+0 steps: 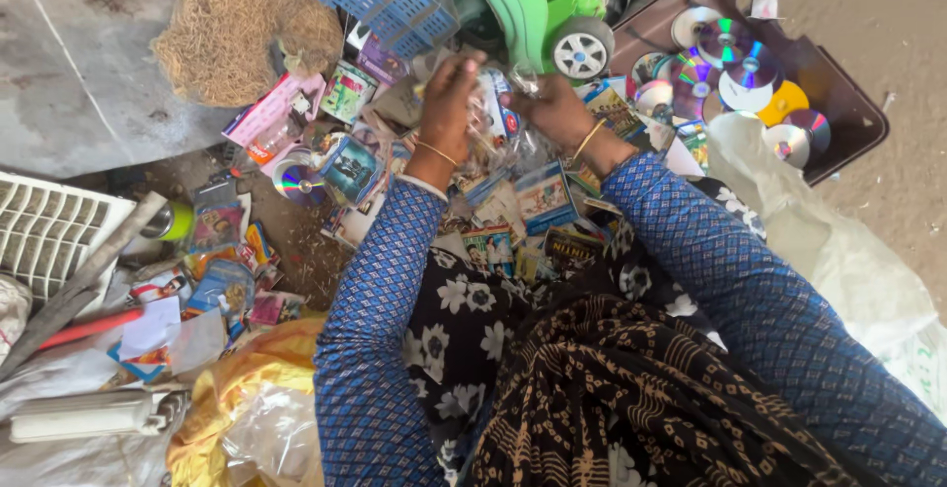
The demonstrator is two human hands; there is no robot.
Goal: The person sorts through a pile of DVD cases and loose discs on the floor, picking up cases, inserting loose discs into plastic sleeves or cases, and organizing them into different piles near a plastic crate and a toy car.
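**Both hands working a clear plastic sleeve over the pile**

The left hand (449,92) and right hand (552,107) are gripping a clear plastic sleeve (498,117), fingers clenched on its edges, held just above the paper inserts (538,201). Loose discs (735,63) are lying in a brown tray (848,102) at two o'clock. Judging by this, pulling evenly from both edges would be keeping the thin plastic from tearing.
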